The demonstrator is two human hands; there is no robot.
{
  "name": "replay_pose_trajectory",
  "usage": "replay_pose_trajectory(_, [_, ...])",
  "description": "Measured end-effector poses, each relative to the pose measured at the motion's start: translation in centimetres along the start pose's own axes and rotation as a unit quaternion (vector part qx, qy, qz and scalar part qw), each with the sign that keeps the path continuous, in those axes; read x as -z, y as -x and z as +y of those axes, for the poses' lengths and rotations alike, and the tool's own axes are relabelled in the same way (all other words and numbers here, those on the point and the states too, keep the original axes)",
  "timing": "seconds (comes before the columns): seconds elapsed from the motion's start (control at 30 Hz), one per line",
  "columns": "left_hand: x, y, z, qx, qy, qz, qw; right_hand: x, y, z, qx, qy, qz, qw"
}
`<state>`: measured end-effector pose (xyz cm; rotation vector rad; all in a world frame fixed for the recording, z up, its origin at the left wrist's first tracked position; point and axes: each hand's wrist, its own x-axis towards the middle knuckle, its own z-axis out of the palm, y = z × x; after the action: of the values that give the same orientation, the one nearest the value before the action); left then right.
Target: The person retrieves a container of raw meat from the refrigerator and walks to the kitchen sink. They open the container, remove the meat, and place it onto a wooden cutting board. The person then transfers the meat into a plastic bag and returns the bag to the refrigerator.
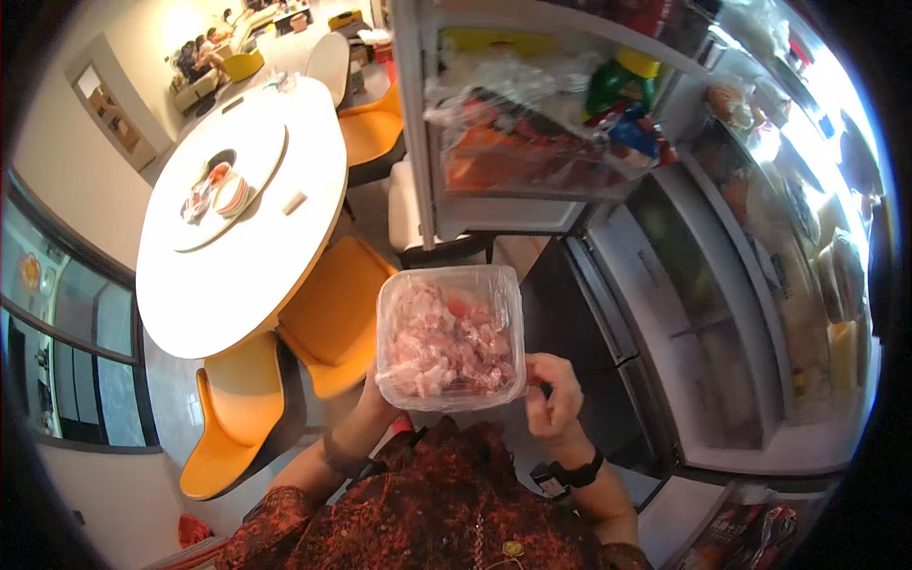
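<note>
A clear plastic container [449, 342] of raw chopped meat, covered in cling film, is held up in front of my body. My left hand [379, 396] supports it from the lower left, with most of the fingers hidden behind it. At the right side, my right hand [556, 395] has its fingers curled against the container's edge. To the right stands an open refrigerator, its lit shelves [748, 135] packed with bagged food. Its open door [509, 214] is ahead of me, and the door shelf holds bagged food packages [527, 142].
Left of me stands a round white table [214, 306] with a turntable [260, 160] carrying bowls [231, 196]. Orange chairs [335, 313] surround it. Refrigerator drawers [684, 256] lie on the right, with a food package [741, 531] below. People [203, 57] sit in the far background.
</note>
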<state>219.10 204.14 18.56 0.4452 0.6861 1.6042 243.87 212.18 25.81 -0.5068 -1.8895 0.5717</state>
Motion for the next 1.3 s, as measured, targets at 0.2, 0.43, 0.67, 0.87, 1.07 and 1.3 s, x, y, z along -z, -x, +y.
replay_pose_trajectory(0.2, [5.1,1.0,1.9,0.024,0.119,0.005,0.993,0.0,9.3,3.7,-0.441,-0.058,0.113,0.888])
replay_pose_trajectory(0.43, [9.0,0.4,4.0,0.081,0.154,-0.052,0.983,11.7,49.6,5.2,-0.573,-0.412,0.417,0.573])
replay_pose_trajectory(0.67, [7.8,-1.2,5.5,0.104,0.113,-0.06,0.986,11.0,58.7,-11.0,-0.452,-0.331,0.644,0.521])
replay_pose_trajectory(0.87, [7.5,-2.3,7.3,0.093,0.081,-0.048,0.991,13.6,57.2,-18.5,-0.326,-0.178,0.795,0.479])
replay_pose_trajectory(1.07, [7.1,-2.6,7.9,0.091,0.05,-0.047,0.994,15.9,56.9,-22.3,-0.256,-0.11,0.845,0.457])
replay_pose_trajectory(1.3, [7.4,-1.6,9.1,0.08,0.042,-0.039,0.995,14.1,57.5,-22.5,-0.241,-0.125,0.842,0.467])
